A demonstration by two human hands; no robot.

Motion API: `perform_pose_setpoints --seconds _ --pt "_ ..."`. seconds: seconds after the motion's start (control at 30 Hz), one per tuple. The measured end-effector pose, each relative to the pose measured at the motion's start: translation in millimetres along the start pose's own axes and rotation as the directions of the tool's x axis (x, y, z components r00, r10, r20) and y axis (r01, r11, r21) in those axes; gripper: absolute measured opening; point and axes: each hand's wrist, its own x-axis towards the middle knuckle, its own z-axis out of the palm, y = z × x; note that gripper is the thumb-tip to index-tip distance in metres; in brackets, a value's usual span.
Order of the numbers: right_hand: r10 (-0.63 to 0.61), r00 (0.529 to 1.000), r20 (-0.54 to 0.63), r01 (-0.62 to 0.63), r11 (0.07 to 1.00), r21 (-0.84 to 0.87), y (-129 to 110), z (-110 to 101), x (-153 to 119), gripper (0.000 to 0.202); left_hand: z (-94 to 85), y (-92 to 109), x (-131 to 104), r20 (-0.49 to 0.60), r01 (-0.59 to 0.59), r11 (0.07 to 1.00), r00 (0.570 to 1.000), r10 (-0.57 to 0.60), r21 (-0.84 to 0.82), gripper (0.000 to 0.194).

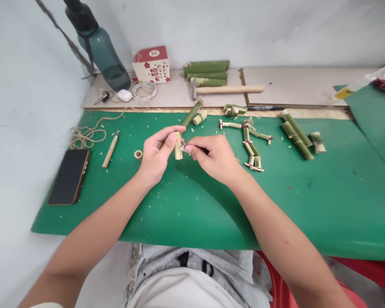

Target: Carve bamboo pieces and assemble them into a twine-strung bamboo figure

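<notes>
A short pale bamboo piece (179, 146) is held upright between the thumb and fingers of my left hand (158, 149). My right hand (213, 157) is closed round a small knife (182, 147), whose blade tip touches the right side of that piece. Just behind my hands lie a green bamboo stick (192, 113) and a short bamboo section (200, 117). A small bamboo ring (138, 154) sits left of my left hand. To the right of my right hand lies a jointed bamboo figure (246, 135) with purple ties.
At the left are a phone (69, 177), a wooden-handled tool (111, 149) and loose string (87, 136). Behind stand a bottle (107, 55) and a box (151, 65), beside a hammer (229, 89) and bamboo lengths (207, 68). More bamboo pieces (297, 139) lie right on the green mat (324, 205).
</notes>
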Motion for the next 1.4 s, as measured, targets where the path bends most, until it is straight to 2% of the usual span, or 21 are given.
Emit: perform_pose_setpoints --seconds 0.1,0.37,0.57,0.73,0.83,1.03,1.23,1.4 --pt "-0.018 1.0 0.019 0.018 1.0 -0.017 -1.7 0.7 -0.9 0.029 -1.0 2.8 1.8 -0.005 0.007 1.0 1.0 -0.007 -0.015 0.036" --pt "-0.029 0.996 -0.088 0.028 1.0 -0.011 5.2 2.1 -0.6 0.03 1.5 12.8 1.3 0.0 0.034 0.998 0.999 -0.034 -0.052 0.038" --pt "-0.056 0.984 -0.166 0.07 0.994 0.078 5.2 3.5 -1.0 0.038 -2.7 13.2 4.0 -0.027 -0.028 1.0 0.999 0.028 -0.01 0.039" --pt "-0.115 0.981 -0.156 0.125 0.991 0.057 1.9 10.1 -0.4 0.039 -3.9 6.0 4.0 0.025 -0.046 0.997 0.999 0.045 0.064 0.042" --pt "-0.112 0.984 -0.136 0.117 0.993 0.024 1.8 10.8 0.0 0.037 -2.8 4.7 3.1 0.027 -0.038 0.997 0.999 0.036 0.07 0.043" --pt "-0.063 0.998 -0.033 0.063 0.998 0.009 2.2 6.7 -0.6 0.032 -0.9 4.0 1.9 0.009 0.019 1.0 1.0 -0.018 -0.007 0.038" --pt "-0.048 0.994 0.102 0.05 0.998 -0.027 2.2 2.0 0.7 0.029 -2.0 0.5 3.4 -0.001 0.023 1.0 1.0 -0.023 -0.012 0.035" --pt "-0.083 0.994 0.074 0.081 0.996 0.026 3.0 -2.0 0.9 0.029 -0.3 3.6 3.2 0.001 0.049 0.998 0.999 -0.049 -0.044 0.035"
